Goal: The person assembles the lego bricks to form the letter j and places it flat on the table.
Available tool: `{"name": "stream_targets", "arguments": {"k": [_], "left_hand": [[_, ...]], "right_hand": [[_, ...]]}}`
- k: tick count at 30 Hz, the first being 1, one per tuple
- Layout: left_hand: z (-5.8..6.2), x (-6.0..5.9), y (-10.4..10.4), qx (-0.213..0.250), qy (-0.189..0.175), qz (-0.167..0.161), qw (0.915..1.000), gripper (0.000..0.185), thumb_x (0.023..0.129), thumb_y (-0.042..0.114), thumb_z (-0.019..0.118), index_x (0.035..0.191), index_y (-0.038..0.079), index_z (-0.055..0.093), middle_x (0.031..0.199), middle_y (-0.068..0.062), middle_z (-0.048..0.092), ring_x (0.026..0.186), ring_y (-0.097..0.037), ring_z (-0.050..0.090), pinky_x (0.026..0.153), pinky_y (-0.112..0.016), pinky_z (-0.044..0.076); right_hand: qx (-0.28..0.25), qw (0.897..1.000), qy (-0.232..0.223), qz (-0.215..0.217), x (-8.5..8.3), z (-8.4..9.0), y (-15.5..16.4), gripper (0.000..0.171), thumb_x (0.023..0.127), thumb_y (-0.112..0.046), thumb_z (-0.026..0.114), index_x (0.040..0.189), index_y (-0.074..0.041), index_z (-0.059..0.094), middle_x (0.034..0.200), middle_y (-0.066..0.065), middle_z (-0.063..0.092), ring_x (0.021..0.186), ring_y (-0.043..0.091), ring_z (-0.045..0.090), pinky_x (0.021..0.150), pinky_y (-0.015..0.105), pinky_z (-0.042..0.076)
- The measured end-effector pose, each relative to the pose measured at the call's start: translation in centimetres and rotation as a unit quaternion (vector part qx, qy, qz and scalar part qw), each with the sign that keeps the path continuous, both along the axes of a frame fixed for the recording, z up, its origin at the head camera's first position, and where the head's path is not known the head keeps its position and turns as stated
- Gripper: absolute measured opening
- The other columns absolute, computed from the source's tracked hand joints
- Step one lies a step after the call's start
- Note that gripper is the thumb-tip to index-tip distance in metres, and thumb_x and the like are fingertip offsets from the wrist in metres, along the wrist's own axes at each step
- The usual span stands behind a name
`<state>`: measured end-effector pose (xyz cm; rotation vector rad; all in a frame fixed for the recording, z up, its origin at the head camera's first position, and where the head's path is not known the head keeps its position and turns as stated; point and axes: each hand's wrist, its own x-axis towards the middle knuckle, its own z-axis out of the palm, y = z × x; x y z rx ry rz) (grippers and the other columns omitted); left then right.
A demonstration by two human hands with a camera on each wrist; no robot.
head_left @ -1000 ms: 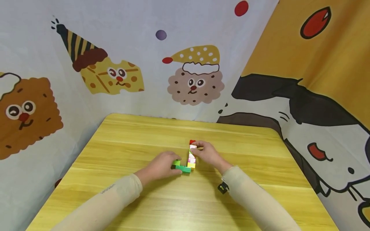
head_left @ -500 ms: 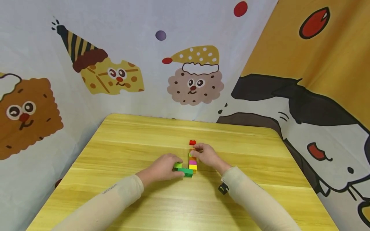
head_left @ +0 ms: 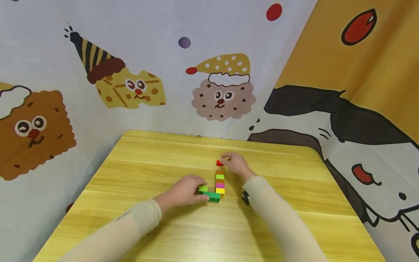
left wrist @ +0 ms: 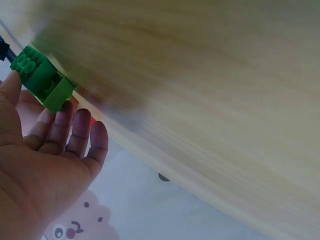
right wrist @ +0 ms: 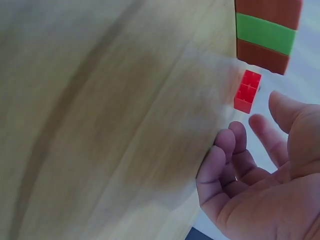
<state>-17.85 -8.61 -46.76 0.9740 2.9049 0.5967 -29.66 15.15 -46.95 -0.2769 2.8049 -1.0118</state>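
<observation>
My left hand (head_left: pixel 184 190) holds a joined piece of toy building bricks between thumb and fingers: a dark green brick (head_left: pixel 211 197) with a lime brick (head_left: pixel 203 189) at its left end. In the left wrist view the thumb lies on the dark green brick (left wrist: pixel 37 75) and fingertips touch the lime brick (left wrist: pixel 61 94). From its right end a column of bricks (head_left: pixel 220 185) in yellow, pink, orange-brown and lime extends away. A red brick (head_left: pixel 219 163) lies beyond the column. Beside it is my right hand (head_left: pixel 236 163), fingers loosely bent; the right wrist view shows a gap to the red brick (right wrist: pixel 247 91).
The bricks are on a wooden table (head_left: pixel 157 153). A printed cloth (head_left: pixel 170 120) with cartoon figures hangs behind the table and along its sides. A small black device (head_left: pixel 245 197) sits at the right wrist.
My right hand has let go of the brick column and moved away to beside the red brick. The column, lifted earlier, has tilted down. The left hand keeps its hold on the green bricks.
</observation>
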Motion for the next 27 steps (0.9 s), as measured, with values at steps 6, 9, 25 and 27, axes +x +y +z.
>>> {"name": "stream_targets", "arguments": {"k": [6,9,25,27], "left_hand": [[0.08,0.19,0.06,0.002,0.004,0.003,1.0,0.057,0.081,0.057,0.063,0.117,0.013,0.064,0.105,0.003,0.065,0.088,-0.009,0.054,0.081,-0.031,0.049],[0.24,0.18,0.05,0.005,0.006,0.003,1.0,0.056,0.081,0.056,0.064,0.116,0.013,0.064,0.104,0.003,0.065,0.087,-0.009,0.055,0.08,-0.031,0.049],[0.1,0.28,0.08,0.004,-0.005,0.01,0.9999,0.058,0.08,0.057,0.064,0.117,0.012,0.063,0.104,0.003,0.065,0.086,-0.009,0.054,0.08,-0.031,0.049],[0.0,0.24,0.01,0.008,-0.011,0.013,0.9998,0.06,0.081,0.058,0.063,0.119,0.012,0.062,0.108,0.001,0.065,0.088,-0.01,0.056,0.082,-0.032,0.049]], "right_hand": [[0.022,1.0,0.011,0.014,-0.03,-0.09,-0.53,0.024,0.086,-0.038,0.067,0.101,-0.02,0.073,0.097,-0.005,0.069,0.09,0.016,0.061,0.081,0.038,0.049],[0.016,1.0,0.005,0.017,0.08,-0.02,-0.49,0.021,0.084,-0.037,0.069,0.098,-0.021,0.074,0.092,-0.007,0.069,0.087,0.014,0.061,0.081,0.037,0.049],[0.017,1.0,-0.008,0.025,0.32,-0.48,-0.56,0.022,0.086,-0.036,0.067,0.102,-0.022,0.073,0.096,-0.004,0.069,0.088,0.015,0.06,0.082,0.036,0.049],[0.009,1.0,-0.016,0.019,0.29,-0.58,-0.44,0.025,0.086,-0.038,0.066,0.105,-0.022,0.072,0.099,-0.003,0.068,0.09,0.016,0.06,0.082,0.036,0.049]]}}
